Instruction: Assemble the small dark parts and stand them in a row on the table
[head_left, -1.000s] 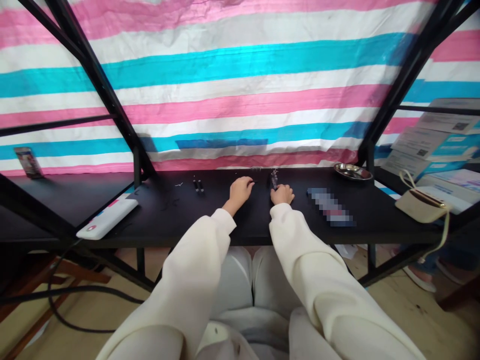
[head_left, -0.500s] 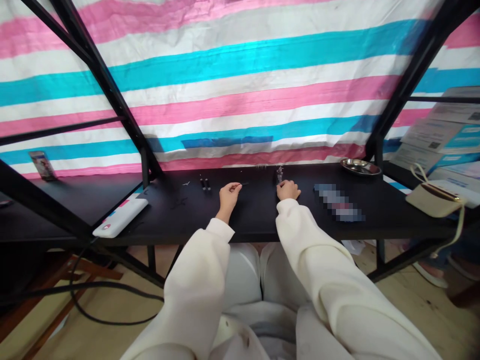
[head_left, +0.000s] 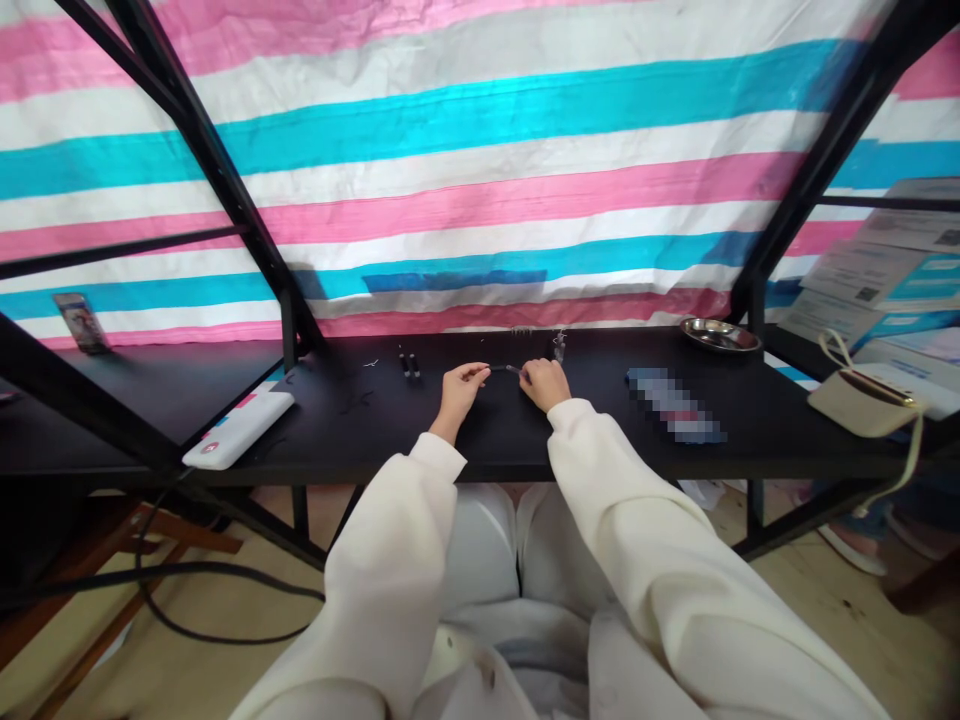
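Over the middle of the black table (head_left: 480,440), my left hand (head_left: 459,393) pinches a thin dark stick (head_left: 498,368) that points right. My right hand (head_left: 545,384) closes on a small greyish translucent piece (head_left: 513,370). The two small parts meet or nearly meet between my fingertips; I cannot tell if they are joined. Beyond my right hand is a small cluster of translucent pieces (head_left: 559,346). Left of my left hand lie short black cylinders (head_left: 409,366) with pale ends.
A white power strip (head_left: 240,430) lies at left with a black cable (head_left: 225,570) below. A steel dish (head_left: 720,335), a blurred-out item (head_left: 676,405) and a beige bag (head_left: 862,398) are at right. Black frame bars (head_left: 225,180) slant up at the sides, before a striped sheet (head_left: 487,110).
My right hand has moved left from the translucent cluster, bringing a small greyish piece to the dark stick's end. My left hand stays nearly still.
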